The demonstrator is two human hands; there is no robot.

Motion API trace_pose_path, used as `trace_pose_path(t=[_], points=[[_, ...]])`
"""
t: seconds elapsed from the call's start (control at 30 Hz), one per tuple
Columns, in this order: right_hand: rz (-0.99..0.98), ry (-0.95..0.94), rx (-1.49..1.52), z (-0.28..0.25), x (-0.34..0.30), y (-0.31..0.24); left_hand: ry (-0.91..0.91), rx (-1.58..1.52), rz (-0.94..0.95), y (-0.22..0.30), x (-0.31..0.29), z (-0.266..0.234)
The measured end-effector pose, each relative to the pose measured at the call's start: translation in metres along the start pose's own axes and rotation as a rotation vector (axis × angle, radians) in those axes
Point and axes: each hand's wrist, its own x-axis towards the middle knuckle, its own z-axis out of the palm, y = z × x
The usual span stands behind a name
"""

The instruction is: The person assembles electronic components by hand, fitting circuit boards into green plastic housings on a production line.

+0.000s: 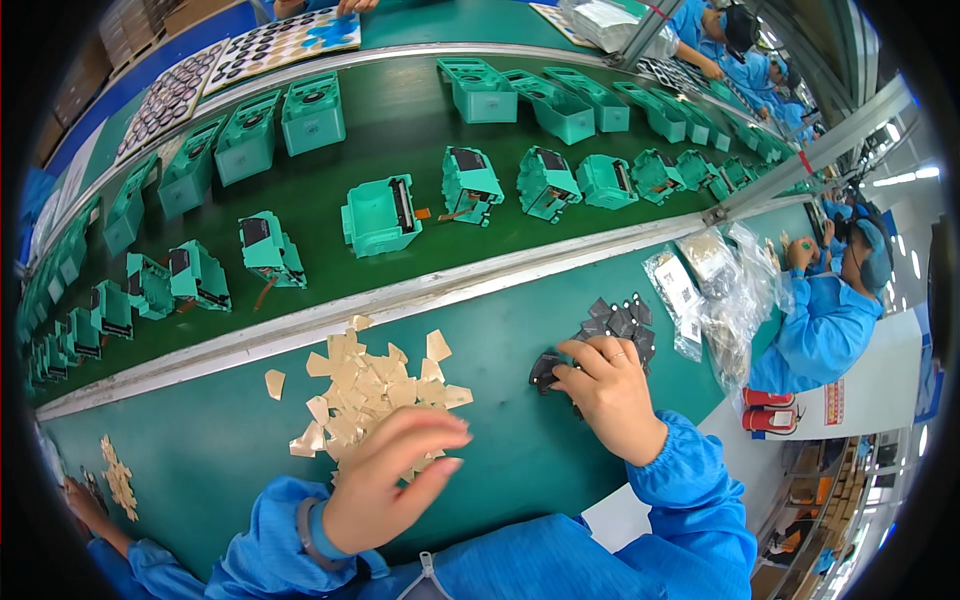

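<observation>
My left hand (395,480) hovers over the near side of a heap of small, flat, tan angular pieces (370,385). Its fingers are stretched out with the thumb apart, and nothing shows between them. Further right, my right hand (615,400) bends down over a pile of small black pieces (625,325), some with white dots. The thumb and forefinger close on a black piece (544,371) at the pile's left edge. The hand covers part of the pile. One tan piece (274,384) lies apart, left of its heap.
Beyond a metal rail (400,300), a green belt carries rows of green printer-like housings (383,215) and green covers (313,112). Clear plastic bags (725,290) lie right of the black pile. A co-worker (825,320) sits at the right; another person's hand (85,505) is at lower left.
</observation>
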Motion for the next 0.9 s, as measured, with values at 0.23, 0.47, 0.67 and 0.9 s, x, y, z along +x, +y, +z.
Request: trace_pose_path(t=[0.23, 0.47, 0.67, 0.9], points=[[-0.206, -0.121, 0.323, -0.036, 0.042, -0.043, 0.073, -0.074, -0.103, -0.002, 0.019, 0.014], [-0.128, -0.001, 0.735, -0.032, 0.069, -0.059, 0.217, -0.546, -0.343, -0.001, 0.003, -0.005], [-0.065, 0.044, 1.016, -0.028, 0.079, -0.059, 0.138, -0.454, -0.156, -0.003, 0.002, -0.009], [-0.145, 0.193, 0.643, -0.023, 0.076, -0.063, 0.309, -0.004, -0.020, 0.001, 0.009, -0.007]])
